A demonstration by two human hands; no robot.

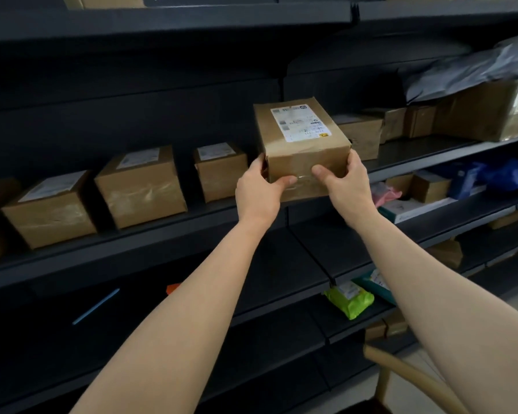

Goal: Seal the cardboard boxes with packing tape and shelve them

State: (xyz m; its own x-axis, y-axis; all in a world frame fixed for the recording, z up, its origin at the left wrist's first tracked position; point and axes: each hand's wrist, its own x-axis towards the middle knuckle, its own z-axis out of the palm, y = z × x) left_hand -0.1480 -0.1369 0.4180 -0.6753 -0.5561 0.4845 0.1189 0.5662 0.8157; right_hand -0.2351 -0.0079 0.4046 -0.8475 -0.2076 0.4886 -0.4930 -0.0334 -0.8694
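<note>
While I look down from my head camera, I grip a brown cardboard box with a white shipping label on top (302,144) between both hands, at the front edge of a dark metal shelf (162,234). My left hand (259,189) curls round the box's left near corner, thumb pressed on the near face. My right hand (344,180) clasps the right near corner the same way, thumb on the near face and fingers wrapped round the side. Clear tape shines across that near face under both thumbs. The box sits level, its bottom edge at the shelf's lip; I cannot tell whether it rests on the shelf or hangs just above.

Left of it on the same shelf stand three more taped, labelled cardboard boxes in a row: a small one (220,171) just beside my left hand, a larger one (141,186) and another (50,209) further left. On the right, a higher shelf carries more brown boxes (361,135) and a grey plastic mailer bag (467,73). Below, a bright green packet (350,298) lies on a lower shelf between my forearms.
</note>
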